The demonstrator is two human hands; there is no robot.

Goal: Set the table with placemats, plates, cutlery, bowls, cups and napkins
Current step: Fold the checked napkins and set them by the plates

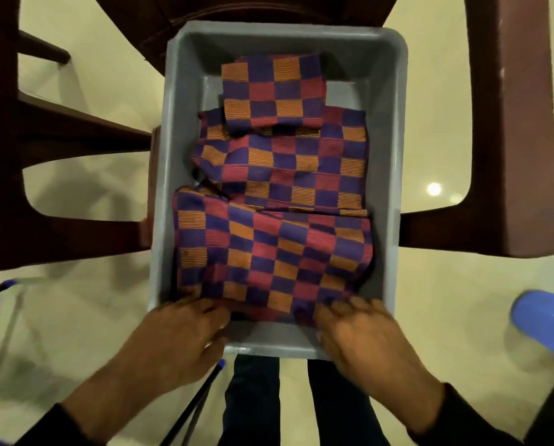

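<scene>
Checked cloths, purple/red/orange: 3 folded pcs in grey tub (389, 130). Nearest cloth (269, 252) at 6 o'clock of tub, middle cloth (285, 165) at centre, small cloth (272, 91) at 12 o'clock. Left hand (179, 336) & right hand (362, 336) both have fingers curled on nearest cloth's near edge, pinching it. Tub sits on dark brown chair (510, 123); blue stool (545, 323) at 4 o'clock

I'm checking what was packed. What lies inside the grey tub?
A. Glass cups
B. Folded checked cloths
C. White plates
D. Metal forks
B: the grey tub holds folded checked cloths, and the left hand and right hand touch the nearest one.
</scene>
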